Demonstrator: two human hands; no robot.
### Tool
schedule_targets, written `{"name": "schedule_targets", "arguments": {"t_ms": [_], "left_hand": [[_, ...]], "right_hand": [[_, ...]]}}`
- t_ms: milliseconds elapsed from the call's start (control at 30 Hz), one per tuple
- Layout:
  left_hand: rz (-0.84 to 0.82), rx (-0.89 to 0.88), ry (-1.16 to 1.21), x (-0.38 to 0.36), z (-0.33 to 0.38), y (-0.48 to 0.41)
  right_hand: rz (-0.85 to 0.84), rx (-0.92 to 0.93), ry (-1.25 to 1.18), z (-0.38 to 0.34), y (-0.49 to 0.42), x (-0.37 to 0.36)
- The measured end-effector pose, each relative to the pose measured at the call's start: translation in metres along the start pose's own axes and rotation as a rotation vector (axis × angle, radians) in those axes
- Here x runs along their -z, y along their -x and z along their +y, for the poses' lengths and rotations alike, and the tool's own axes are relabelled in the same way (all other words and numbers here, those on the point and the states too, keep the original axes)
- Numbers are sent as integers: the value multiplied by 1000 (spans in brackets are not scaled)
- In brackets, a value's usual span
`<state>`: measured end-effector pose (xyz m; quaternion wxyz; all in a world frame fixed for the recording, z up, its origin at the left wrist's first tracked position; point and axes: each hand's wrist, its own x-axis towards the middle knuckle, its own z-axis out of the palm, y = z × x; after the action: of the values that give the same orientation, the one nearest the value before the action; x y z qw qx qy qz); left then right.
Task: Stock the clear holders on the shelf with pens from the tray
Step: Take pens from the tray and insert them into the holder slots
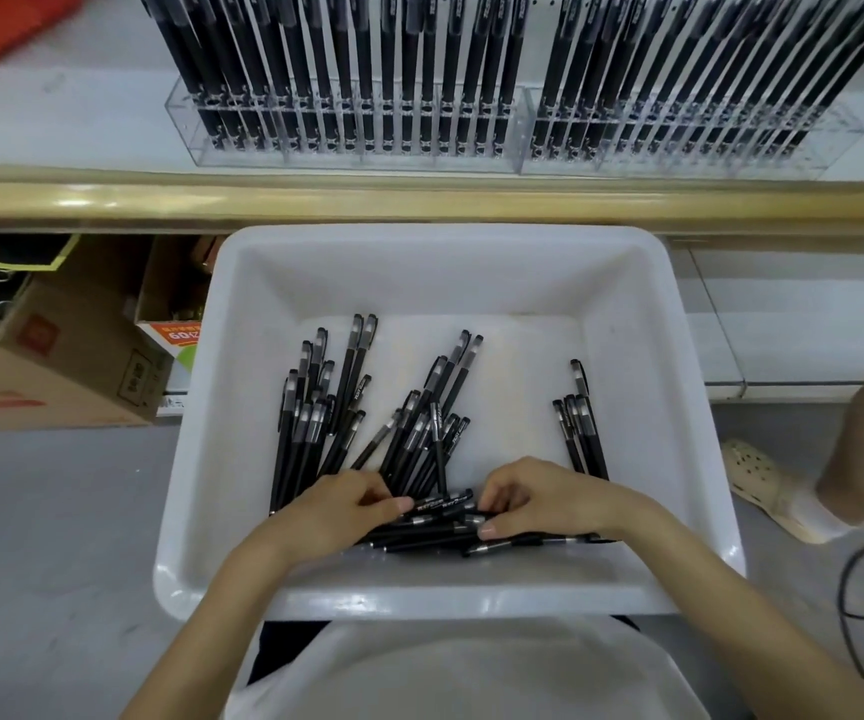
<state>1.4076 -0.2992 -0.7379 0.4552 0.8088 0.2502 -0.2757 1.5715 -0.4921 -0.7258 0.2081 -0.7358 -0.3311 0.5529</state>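
Observation:
A white plastic tray (445, 262) sits in front of me, holding several loose black pens (419, 423) in scattered groups. Near the tray's front wall lies a sideways bundle of pens (435, 527). My left hand (336, 511) grips the bundle's left end with curled fingers. My right hand (533, 501) grips its right part, thumb pressed on the pens. On the shelf above stand two clear holders (523, 153), each filled with several upright black pens (367, 70).
A brass-coloured shelf edge (419, 200) runs between tray and holders. Cardboard boxes (55, 366) stand on the floor at left. A light sandal (762, 485) and a person's leg are at right. A black cable (845, 589) loops at lower right.

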Motion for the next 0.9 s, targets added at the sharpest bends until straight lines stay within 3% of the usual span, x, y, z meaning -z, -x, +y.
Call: {"name": "schedule_targets", "arguments": {"t_ms": [233, 633, 900], "left_hand": [[-56, -12, 41, 7, -10, -6], [122, -32, 73, 6, -7, -8], [256, -135, 452, 22, 18, 1]], "right_hand": [[9, -18, -121, 2, -3, 0], [41, -31, -122, 4, -8, -3], [186, 97, -66, 0, -3, 10]]}}
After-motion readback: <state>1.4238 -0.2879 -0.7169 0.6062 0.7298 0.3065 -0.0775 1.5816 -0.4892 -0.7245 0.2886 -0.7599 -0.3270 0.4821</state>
